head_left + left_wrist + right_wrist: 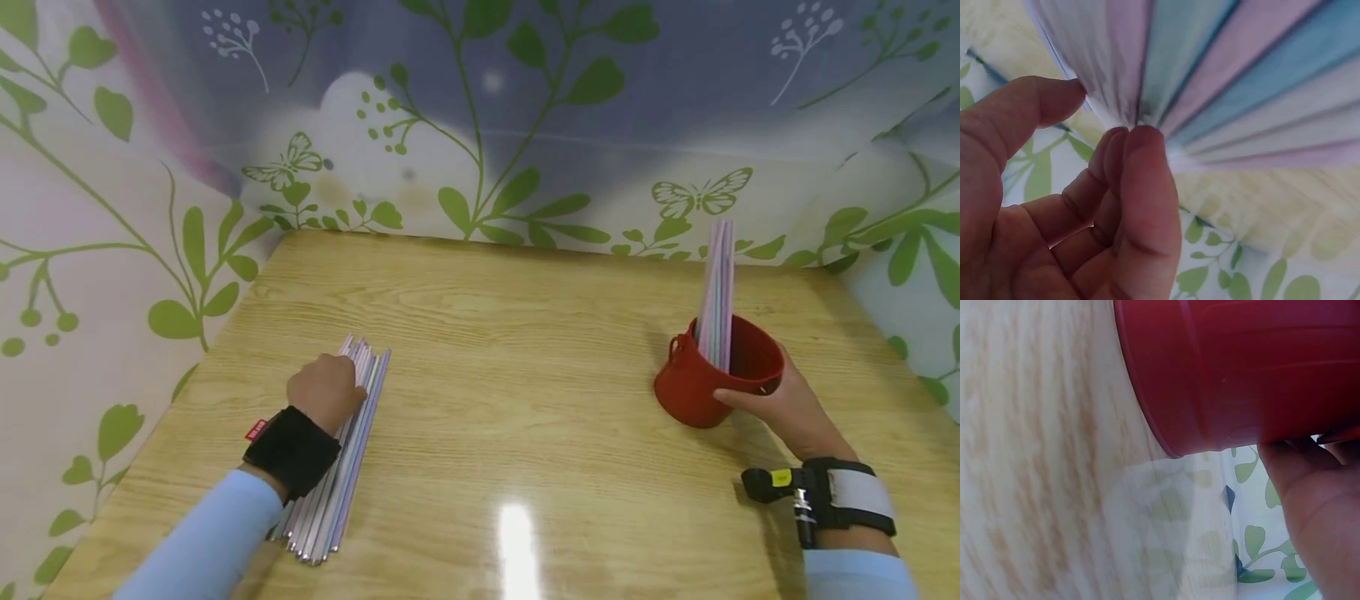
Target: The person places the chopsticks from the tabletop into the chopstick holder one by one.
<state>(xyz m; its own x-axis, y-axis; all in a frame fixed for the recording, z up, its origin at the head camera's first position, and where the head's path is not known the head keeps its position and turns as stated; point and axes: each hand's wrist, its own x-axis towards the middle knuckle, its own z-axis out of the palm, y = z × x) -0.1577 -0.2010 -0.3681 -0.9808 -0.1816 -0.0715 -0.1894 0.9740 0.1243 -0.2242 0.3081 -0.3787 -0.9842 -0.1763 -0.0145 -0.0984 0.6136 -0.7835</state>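
A bundle of long, thin pastel sticks (330,500) in pink, silver and blue lies on the left of the table. My left hand (326,392) is over its far part. In the left wrist view, thumb and curled fingertips (1144,150) grip at the sticks (1191,69), with the thumb on their left side. To the right stands a small red metal bucket (686,387) holding several similar sticks (717,292), which lean against its left side. My right hand (787,404) grips the bucket's right side, thumb in front; its other fingers are mostly hidden behind.
Under both lies a light wood-grain table (487,375). Cloth walls (420,150) with green leaf prints rise along its back and sides. Black straps (292,454) are round both wrists, and a small device (780,492) sits on the right one.
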